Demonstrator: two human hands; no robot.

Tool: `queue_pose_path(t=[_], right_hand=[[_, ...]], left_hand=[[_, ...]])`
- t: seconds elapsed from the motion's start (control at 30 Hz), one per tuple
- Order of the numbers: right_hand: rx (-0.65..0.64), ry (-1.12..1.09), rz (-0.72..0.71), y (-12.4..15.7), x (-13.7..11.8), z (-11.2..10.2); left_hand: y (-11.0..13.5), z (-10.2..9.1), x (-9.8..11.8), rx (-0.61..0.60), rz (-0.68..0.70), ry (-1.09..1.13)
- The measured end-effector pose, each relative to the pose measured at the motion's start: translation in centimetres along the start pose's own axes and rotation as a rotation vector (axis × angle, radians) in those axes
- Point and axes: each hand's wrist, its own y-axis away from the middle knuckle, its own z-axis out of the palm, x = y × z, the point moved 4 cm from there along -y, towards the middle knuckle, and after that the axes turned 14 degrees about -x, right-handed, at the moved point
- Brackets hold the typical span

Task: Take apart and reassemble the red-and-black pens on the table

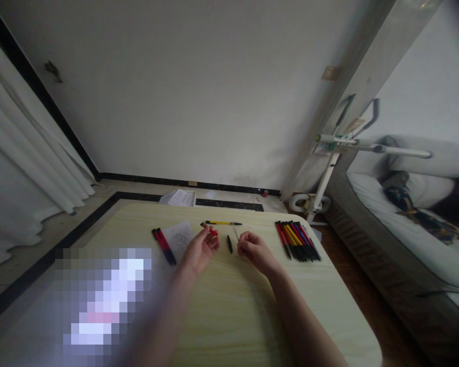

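Note:
My left hand [202, 251] is closed on a red pen barrel [213, 232], which has a dark end. In my right hand [252, 248], the fingers pinch a thin pale stick [235, 233] that looks like a pen refill. Between the hands, a short black pen part [230, 244] lies on the table, touched by neither hand. Just beyond them lies a yellow and black pen [224, 223]. To the right is a row of several red, yellow and blue pens [296, 239] with black ends. Two red pens with dark ends [163, 245] lie at the left.
The pale wooden table [222, 316] has rounded corners. A sheet of paper with scribbles [179, 237] lies by the two red pens. A blurred bright patch [110, 300] covers the left front. Beyond stand a wall, white exercise equipment [325, 178] and a sofa [413, 244].

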Motion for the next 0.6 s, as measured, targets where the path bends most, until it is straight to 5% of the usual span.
queue_pose_path(t=[0.23, 0.6], right_hand=[[-0.165, -0.156, 0.000, 0.4, -0.3, 1.5], [-0.251, -0.233, 0.003, 0.2, 0.7, 1.2]], left_hand=[[0.0, 0.0, 0.2, 0.052, 0.052, -0.054], [-0.1, 0.4, 0.2, 0.055, 0.096, -0.172]])
